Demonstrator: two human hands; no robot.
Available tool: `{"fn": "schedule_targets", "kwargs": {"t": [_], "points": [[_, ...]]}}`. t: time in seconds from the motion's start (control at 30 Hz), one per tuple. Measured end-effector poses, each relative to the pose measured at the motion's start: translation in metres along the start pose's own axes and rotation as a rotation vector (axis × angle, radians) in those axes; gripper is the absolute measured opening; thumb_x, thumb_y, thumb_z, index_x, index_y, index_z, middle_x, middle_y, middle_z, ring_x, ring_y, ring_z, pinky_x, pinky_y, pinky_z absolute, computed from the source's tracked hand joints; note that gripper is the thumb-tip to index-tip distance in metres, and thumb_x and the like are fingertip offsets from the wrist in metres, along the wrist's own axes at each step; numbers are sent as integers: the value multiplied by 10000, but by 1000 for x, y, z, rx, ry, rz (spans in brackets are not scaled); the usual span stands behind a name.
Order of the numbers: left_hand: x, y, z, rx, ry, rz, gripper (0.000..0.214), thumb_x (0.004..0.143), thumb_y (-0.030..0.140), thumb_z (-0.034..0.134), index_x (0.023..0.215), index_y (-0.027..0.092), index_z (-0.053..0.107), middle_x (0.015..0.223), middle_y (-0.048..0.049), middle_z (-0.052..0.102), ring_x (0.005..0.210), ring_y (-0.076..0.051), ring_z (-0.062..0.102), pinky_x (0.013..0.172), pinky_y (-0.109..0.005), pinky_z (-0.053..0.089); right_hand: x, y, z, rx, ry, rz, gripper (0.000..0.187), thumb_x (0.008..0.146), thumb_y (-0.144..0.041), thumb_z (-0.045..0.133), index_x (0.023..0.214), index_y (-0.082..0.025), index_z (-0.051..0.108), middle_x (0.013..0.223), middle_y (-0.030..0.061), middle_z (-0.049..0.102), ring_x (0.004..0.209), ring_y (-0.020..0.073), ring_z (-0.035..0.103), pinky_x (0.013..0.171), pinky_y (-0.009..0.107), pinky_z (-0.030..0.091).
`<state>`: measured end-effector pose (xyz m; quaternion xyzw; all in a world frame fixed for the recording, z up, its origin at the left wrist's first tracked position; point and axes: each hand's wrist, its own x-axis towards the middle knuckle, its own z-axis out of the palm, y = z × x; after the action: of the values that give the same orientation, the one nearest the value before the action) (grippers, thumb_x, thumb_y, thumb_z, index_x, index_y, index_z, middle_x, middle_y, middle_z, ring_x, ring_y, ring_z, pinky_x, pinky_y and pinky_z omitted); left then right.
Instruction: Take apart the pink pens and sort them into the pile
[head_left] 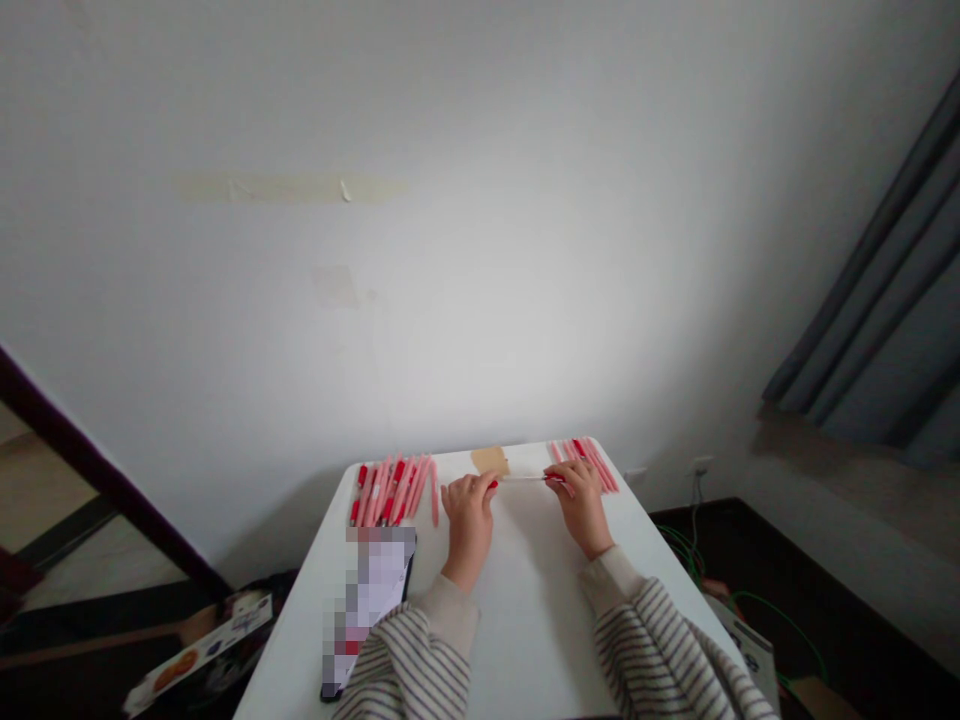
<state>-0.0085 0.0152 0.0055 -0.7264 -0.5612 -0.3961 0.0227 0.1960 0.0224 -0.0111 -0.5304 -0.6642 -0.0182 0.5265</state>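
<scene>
Between my two hands, above the far half of the white table (pixel 525 580), stretches a thin pale rod (pixel 522 478) with red parts at both ends, like a pen pulled open. My left hand (pixel 470 515) is closed on its red left end. The fingers of my right hand (pixel 581 503) pinch the red part at the other end. Left of my left hand lies a pile of pink and red pens (pixel 390 492). A smaller row of pink and red pens (pixel 596 465) lies behind and beside my right hand, partly covered by it.
A tan patch (pixel 491 461) is at the table's back edge, against the white wall (pixel 525 250). A phone (pixel 375 600), its screen blurred out, lies beside my left forearm. Green cables (pixel 679 545) hang right of the table. A dark curtain (pixel 885 290) hangs at the right.
</scene>
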Motion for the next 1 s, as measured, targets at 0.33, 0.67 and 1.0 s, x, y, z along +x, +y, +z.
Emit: {"fn": "schedule_targets", "kwargs": {"t": [0.33,0.67,1.0], "points": [[-1,1,3,-187,36,-105,107,865,180,501,946,220,559,906,-16,651,933,-194,576,900,-398,397,-1,1,1,7,-9,7,214,914,-382,520,901,-248,687,925,62,646,932,244,501,845,398,363],[-1,4,4,-377,75,-190,77,849,247,544,919,232,516,937,-16,645,941,-187,604,921,-435,447,-1,-4,-1,10,-23,25,216,913,-378,520,884,-245,688,909,63,647,931,252,492,853,411,361],[-1,5,5,-374,45,-222,100,826,232,560,921,237,530,947,-14,653,951,-190,608,917,-426,450,0,-2,0,40,-25,35,236,909,-402,513,885,-248,691,909,67,650,913,247,506,830,400,367]]}}
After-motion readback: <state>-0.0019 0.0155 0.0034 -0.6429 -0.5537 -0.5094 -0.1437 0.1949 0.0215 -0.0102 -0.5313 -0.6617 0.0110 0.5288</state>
